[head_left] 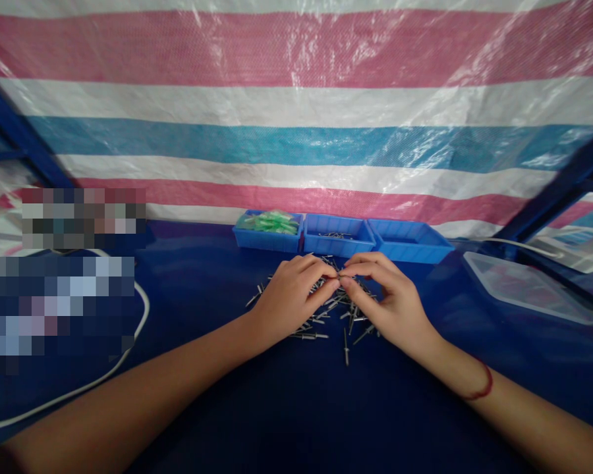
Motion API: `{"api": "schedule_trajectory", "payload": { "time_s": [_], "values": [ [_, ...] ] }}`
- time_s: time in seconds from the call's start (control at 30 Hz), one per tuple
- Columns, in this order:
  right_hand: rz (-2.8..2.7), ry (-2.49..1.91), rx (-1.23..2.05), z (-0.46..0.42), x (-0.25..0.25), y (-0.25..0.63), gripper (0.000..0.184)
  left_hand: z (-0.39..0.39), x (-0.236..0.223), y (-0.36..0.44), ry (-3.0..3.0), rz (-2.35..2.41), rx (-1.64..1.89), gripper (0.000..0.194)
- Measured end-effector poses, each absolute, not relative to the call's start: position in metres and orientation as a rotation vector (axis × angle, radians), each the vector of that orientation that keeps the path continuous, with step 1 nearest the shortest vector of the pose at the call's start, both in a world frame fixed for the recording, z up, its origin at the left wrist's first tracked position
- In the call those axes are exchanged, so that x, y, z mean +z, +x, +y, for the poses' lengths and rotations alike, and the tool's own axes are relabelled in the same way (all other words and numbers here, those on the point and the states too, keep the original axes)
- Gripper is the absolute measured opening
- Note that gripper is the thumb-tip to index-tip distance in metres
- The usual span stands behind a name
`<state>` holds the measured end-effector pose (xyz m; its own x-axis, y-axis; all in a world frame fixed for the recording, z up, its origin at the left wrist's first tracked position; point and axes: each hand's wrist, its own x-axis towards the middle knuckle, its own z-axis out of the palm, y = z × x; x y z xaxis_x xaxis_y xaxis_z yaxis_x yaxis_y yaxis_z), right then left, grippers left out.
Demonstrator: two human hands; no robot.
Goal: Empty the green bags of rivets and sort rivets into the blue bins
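Right now, near the centre of the frame, my left hand (289, 293) and my right hand (395, 299) are pinching a small piece (340, 276) between their meeting thumbs and fingertips, which are covering too much of it for me to tell what it is. Beneath and around my fingers, loose metal pins (332, 305) are lying scattered on the blue table (296, 408), one pointing toward the bottom edge. Just beyond, at upper centre, three blue bins (338, 247) are standing in a row, the leftmost holding green packets (275, 222).
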<state>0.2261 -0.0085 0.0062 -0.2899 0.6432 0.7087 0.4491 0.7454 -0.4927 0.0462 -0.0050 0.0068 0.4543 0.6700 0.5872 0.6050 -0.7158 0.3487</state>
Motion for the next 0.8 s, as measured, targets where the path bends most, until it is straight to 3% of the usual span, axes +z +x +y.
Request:
{"api": "schedule_trajectory", "payload": {
  "time_s": [0.23,0.47,0.63,0.8],
  "values": [
    [-1.948,-0.836,0.241,-0.006,0.006,0.229,0.011,-0.006,0.007,0.045,2.546,1.124,1.283,0.001],
    [-2.026,-0.891,0.286,-0.004,0.008,0.23,0.01,-0.008,0.01,0.045,2.549,1.115,1.36,0.005],
    [-1.886,-0.999,0.018,0.024,0.023,0.245,0.013,-0.002,0.009,0.042,2.45,1.105,1.388,0.026],
    [-1.848,-1.224,-0.217,0.074,0.03,0.256,0.021,0.009,0.007,0.033,2.52,1.155,1.295,0.019]
  ]
}}
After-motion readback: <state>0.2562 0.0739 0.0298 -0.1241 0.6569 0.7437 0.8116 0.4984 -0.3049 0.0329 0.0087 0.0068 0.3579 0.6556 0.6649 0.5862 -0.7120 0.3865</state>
